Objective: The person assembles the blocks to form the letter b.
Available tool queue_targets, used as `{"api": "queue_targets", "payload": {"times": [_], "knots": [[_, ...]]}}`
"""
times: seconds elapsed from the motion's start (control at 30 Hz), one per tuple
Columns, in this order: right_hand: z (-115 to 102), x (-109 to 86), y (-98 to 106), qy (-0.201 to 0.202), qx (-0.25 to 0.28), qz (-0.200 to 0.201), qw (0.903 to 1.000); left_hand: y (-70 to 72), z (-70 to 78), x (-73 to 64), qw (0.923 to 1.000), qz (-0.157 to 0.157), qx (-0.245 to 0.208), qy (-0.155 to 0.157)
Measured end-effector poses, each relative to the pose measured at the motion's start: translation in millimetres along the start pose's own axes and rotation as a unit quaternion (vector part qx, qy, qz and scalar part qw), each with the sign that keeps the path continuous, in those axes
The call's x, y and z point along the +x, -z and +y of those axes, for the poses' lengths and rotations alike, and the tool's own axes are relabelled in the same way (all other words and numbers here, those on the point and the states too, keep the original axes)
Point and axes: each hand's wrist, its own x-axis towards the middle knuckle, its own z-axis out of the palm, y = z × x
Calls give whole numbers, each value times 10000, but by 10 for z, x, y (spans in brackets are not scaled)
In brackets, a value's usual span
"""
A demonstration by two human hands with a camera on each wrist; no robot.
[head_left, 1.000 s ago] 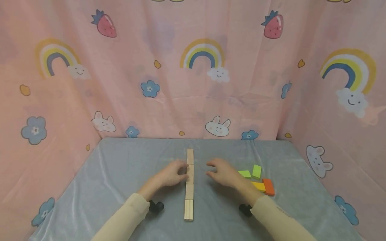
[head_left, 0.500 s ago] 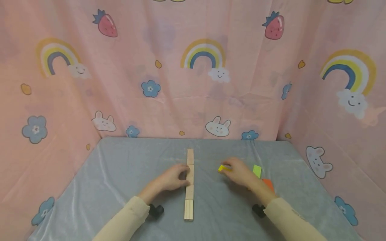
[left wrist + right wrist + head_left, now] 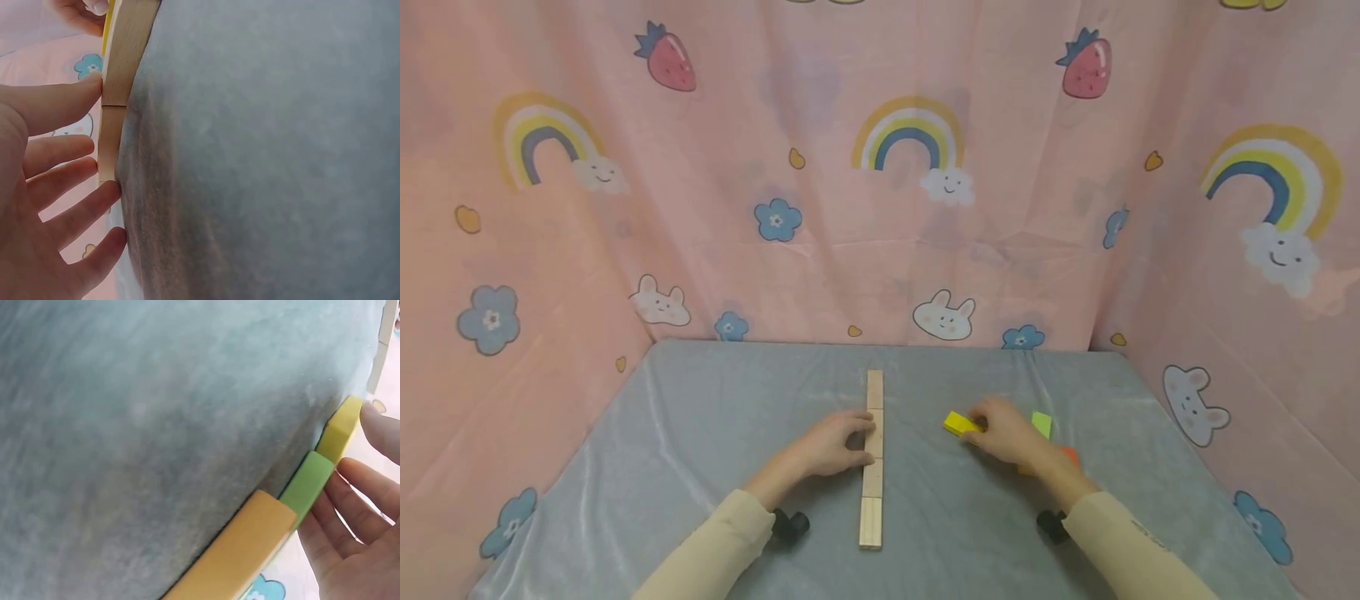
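Four-sided plain wooden blocks lie end to end in a straight row down the middle of the table. My left hand is at the row's left side, thumb and fingers spread, their tips right at the wood's edge. In the left wrist view, the thumb is by a seam between two wooden blocks. To the right of the row, my right hand pinches a yellow block by its right end. In the right wrist view, the yellow block is low over the cloth, beside a green block.
Right of the right hand lie a light green block and an orange block, partly hidden by the wrist. An orange-yellow block is close in the right wrist view. A grey cloth covers the table; a pink patterned curtain surrounds it.
The right hand, near the row with bent fingers a second ago, has shifted right and now pinches the yellow block. The left hand has stayed by the row, its fingers slightly lower.
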Motion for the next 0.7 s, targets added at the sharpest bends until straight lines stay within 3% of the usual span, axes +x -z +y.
{"api": "queue_targets", "payload": {"times": [0.37,0.7], "knots": [[100,4,-48,-145,315,-66,9994,-6,17,-5,10000,0,60,63],[60,-8,-39,-374,635,20,9973,1,36,-24,9999,-5,18,111]]}}
